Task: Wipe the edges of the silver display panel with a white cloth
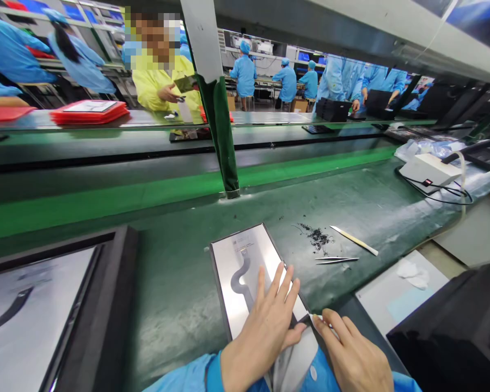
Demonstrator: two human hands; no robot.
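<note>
The left hand (265, 332) lies flat, fingers spread, on the silvery rectangular black-framed panel (245, 272) at the green workbench's (179, 283) near edge. The right hand (353, 356) pinches a small pale tool (319, 318), mostly hidden, at the panel's right edge.

Tabletop (179, 283): covered by a dark green mat, worn in places.
Centre: a silver panel (239, 272) is laid flat, tilted to the edge.
Right of panel: tweezers (337, 260), a pale stick (354, 240) and dark scraps (316, 237) are scattered close together.
Far right: a white box (428, 170) with cable.
Left: a black tray (65, 310).
</note>
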